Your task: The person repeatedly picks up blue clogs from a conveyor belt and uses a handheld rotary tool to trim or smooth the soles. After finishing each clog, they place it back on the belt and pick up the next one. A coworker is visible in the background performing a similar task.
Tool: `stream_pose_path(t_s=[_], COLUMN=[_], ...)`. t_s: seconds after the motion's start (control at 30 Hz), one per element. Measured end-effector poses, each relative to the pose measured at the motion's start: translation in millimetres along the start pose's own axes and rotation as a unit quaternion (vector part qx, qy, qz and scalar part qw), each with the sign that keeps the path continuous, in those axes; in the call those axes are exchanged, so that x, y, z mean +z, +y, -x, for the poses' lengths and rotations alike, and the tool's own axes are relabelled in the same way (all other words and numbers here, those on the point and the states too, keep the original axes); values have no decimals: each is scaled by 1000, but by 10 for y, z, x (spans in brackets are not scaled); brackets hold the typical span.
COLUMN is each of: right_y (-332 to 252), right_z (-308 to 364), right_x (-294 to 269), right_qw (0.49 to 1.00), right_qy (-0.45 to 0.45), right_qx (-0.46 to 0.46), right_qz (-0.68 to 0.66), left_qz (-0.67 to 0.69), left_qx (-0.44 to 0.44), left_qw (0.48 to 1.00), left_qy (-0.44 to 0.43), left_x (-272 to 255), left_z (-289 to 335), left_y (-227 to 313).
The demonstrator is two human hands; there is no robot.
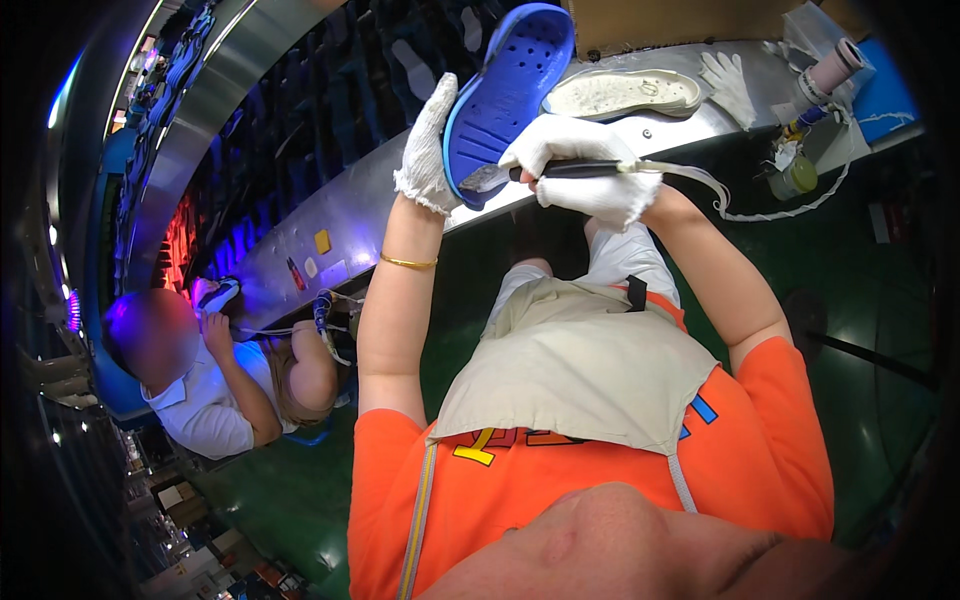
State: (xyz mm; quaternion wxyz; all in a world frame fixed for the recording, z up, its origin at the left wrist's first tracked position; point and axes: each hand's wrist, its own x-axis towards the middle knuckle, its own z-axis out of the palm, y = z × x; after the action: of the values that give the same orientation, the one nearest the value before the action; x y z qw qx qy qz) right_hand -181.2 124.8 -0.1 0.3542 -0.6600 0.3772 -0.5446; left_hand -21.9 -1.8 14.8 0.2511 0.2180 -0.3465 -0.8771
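A blue rubber shoe sole (508, 90) with holes at its far end is held tilted up over the bench's near edge. My left hand (428, 150), in a white knit glove, grips its left side, with some fingers hidden behind it. My right hand (580, 165), gloved too, is closed round the black handle of a brush (592, 169). A pale tube runs from the handle's rear. The brush's flat head touches or nearly touches the sole's near end. Just beyond my right hand a cream-white sole (625, 92) lies on the bench.
A loose white glove (730, 88) lies on the metal bench (350, 215) at right, near a pinkish cylinder (830, 72) and a hanging yellowish jar (797, 175). A conveyor (330, 120) carries dark soles beyond. Left, a seated co-worker (225, 385) handles a shoe part; a yellow block (322, 241) lies between us.
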Motion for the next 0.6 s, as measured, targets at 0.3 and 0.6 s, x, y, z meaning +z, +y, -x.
stream_pose_path(t_s=[0.3,0.6], right_y=[98,-13], right_z=[-161,-178], right_x=[-176,-329], right_qw=[975,970], right_qy=[-141,-126], right_qx=[169,140], right_qz=[9,150], left_qz=[-115,-180], left_qx=[-135,-130], left_qw=[983,974], left_qy=[35,45], left_x=[-92,-42], left_z=[-109,-124], left_y=[41,49])
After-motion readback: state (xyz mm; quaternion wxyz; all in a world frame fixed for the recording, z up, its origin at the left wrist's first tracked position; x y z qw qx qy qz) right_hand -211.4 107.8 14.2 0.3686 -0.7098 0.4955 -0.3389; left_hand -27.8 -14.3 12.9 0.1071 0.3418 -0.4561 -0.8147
